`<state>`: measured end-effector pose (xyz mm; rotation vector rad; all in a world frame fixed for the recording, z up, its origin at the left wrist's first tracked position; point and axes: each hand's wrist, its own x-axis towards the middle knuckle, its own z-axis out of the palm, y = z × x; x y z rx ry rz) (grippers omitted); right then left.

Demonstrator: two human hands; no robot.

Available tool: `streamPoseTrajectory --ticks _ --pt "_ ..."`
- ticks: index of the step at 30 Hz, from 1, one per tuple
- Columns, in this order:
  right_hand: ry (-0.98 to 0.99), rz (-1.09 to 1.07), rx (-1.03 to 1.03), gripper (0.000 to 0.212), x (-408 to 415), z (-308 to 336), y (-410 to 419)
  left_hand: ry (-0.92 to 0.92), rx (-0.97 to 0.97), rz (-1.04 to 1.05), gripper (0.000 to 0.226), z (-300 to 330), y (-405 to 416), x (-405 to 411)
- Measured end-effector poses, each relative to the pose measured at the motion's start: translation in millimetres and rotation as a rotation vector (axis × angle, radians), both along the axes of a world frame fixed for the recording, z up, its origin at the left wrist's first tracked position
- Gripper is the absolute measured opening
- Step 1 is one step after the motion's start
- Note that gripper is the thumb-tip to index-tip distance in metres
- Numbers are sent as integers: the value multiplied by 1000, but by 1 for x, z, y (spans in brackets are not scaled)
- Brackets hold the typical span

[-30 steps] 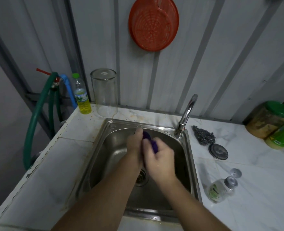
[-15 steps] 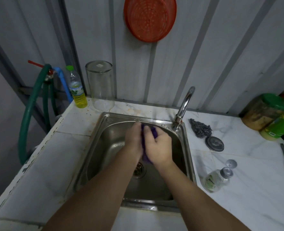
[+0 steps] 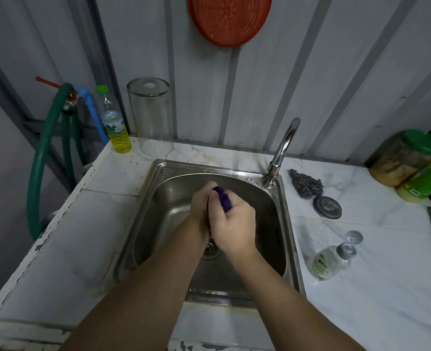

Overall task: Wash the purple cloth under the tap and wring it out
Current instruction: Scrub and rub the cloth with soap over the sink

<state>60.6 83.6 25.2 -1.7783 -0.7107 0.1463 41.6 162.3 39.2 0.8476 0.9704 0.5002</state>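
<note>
Both my hands are pressed together over the steel sink (image 3: 158, 173), above its drain. The purple cloth (image 3: 223, 200) is bunched between them, and only a small strip shows at the top. My left hand (image 3: 200, 206) grips its left side. My right hand (image 3: 234, 229) curls round it from the right. The chrome tap (image 3: 284, 145) stands at the sink's back right corner, its spout to the right of my hands. I see no water stream.
A steel scourer (image 3: 307, 184), a round metal lid (image 3: 327, 207) and a tipped soap bottle (image 3: 329, 260) lie right of the sink. Green-lidded jars (image 3: 409, 158) stand far right. A clear upturned container (image 3: 151, 117), a yellow-liquid bottle (image 3: 113, 122) and a green hose (image 3: 42, 153) are at the back left.
My hands stay clamped on the cloth over the drain and shift slightly around it; the visible purple strip changes shape. The camera has tilted a little.
</note>
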Motion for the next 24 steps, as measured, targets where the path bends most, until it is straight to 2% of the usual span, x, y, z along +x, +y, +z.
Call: streamPoseTrajectory --ticks 2,4,6,9,12,14,16,19,22,24 --pt "55 -77 -35 38 13 3 1 52 -31 -23 41 0 -6 0" --pt "188 -144 -129 39 42 10 -3 94 -95 -72 32 4 -15 4" --pt "257 -158 -207 36 57 10 -8 105 -81 -103 24 9 -21 8" --pt "179 -160 -131 40 29 11 -5 101 -47 -12 30 6 -9 4" --pt "57 -121 -51 42 -9 11 3 -18 -3 19 43 -1 0 -4" --pt "61 -165 -35 43 -4 12 7 20 12 57 54 -2 -3 -3" --pt "107 -211 -90 43 20 12 7 86 -55 -3 46 6 -11 -5" --pt "197 -194 -218 41 57 6 5 90 -162 -140 32 11 -14 2" --pt "335 -168 -239 43 68 2 6 76 -209 -156 52 10 -7 -4" --pt "644 -160 -136 43 70 5 5 95 -198 -131 67 7 1 -9"
